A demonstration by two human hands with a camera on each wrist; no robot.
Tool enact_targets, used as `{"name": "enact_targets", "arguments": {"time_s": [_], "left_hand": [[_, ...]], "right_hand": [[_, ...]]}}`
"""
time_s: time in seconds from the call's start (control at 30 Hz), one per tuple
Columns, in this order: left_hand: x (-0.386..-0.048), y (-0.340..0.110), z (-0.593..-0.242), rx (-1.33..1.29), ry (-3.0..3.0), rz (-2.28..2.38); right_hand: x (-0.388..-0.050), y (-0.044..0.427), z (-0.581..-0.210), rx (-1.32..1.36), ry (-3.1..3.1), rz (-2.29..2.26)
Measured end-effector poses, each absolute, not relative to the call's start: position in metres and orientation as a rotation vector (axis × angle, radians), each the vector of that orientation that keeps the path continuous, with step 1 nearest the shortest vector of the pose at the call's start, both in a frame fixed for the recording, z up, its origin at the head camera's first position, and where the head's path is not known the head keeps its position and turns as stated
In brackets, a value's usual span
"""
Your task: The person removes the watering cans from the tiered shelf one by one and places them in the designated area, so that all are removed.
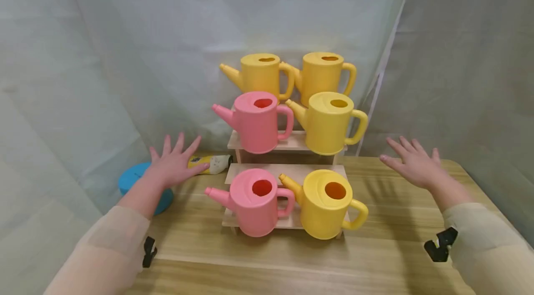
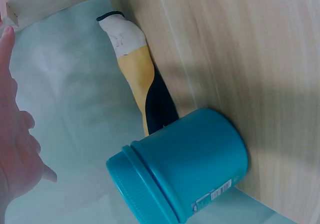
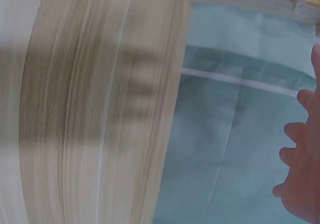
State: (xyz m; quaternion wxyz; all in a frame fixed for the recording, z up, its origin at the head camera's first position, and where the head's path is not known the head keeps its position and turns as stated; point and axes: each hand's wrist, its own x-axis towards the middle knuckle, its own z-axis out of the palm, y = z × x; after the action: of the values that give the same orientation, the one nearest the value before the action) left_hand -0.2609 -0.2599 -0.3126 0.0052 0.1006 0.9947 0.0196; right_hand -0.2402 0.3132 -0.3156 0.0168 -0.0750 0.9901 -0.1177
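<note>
Both hands free: left hand (image 1: pixel 172 166) and right hand (image 1: pixel 415 163) have fingers spread, grasping nothing, well apart from the cans. Left is near a blue jar (image 2: pixel 195 159) and a long yellow-and-white item (image 2: pixel 136 71).

Six watering cans sit on a stepped wooden rack (image 1: pixel 298 141) on the bench (image 1: pixel 233 267), between the hands. Front: pink can (image 1: pixel 255 218), yellow can (image 1: pixel 321 214). Two more mid-height, two at the rear. All upright, spouts left, handles right.

Handling guess: moulded plastic, thin-walled, stiff with slight give. Light if empty; can't tell whether there's water in them. Smooth, glossy body, so probably a bit slippery round the barrel. Unlikely to break, easy to tip.

Best hold: loop handle (image 1: pixel 359 215), fingers through, other palm steadying the barrel. Avoid the spout (image 1: pixel 292 187), it's thin and will lever. Front yellow's spout overlaps the pink's handle in view; can't tell if they touch. Lift straight up for clearance.
</note>
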Motion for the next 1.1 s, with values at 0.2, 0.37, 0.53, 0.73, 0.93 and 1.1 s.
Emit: {"name": "enact_targets", "arguments": {"time_s": [0.2, 0.37, 0.53, 0.73, 0.93, 1.1], "left_hand": [[-0.256, -0.261, -0.313, 0.319, 3.104, 0.087], [-0.252, -0.262, -0.314, 0.329, 3.116, 0.059], [-0.249, -0.260, -0.315, 0.353, 3.126, 0.023], [-0.248, -0.257, -0.317, 0.368, 3.131, 0.029], [-0.248, -0.256, -0.319, 0.371, 3.135, 0.026], [-0.246, -0.258, -0.321, 0.375, 3.140, 0.033]], "right_hand": [[-0.236, 0.304, -0.314, -0.267, 3.095, -0.375], [-0.234, 0.301, -0.317, -0.284, 3.105, -0.350], [-0.233, 0.302, -0.320, -0.279, 3.105, -0.346], [-0.231, 0.305, -0.321, -0.272, 3.104, -0.364], [-0.227, 0.306, -0.321, -0.271, 3.125, -0.379], [-0.225, 0.306, -0.320, -0.286, 3.129, -0.398]]}}
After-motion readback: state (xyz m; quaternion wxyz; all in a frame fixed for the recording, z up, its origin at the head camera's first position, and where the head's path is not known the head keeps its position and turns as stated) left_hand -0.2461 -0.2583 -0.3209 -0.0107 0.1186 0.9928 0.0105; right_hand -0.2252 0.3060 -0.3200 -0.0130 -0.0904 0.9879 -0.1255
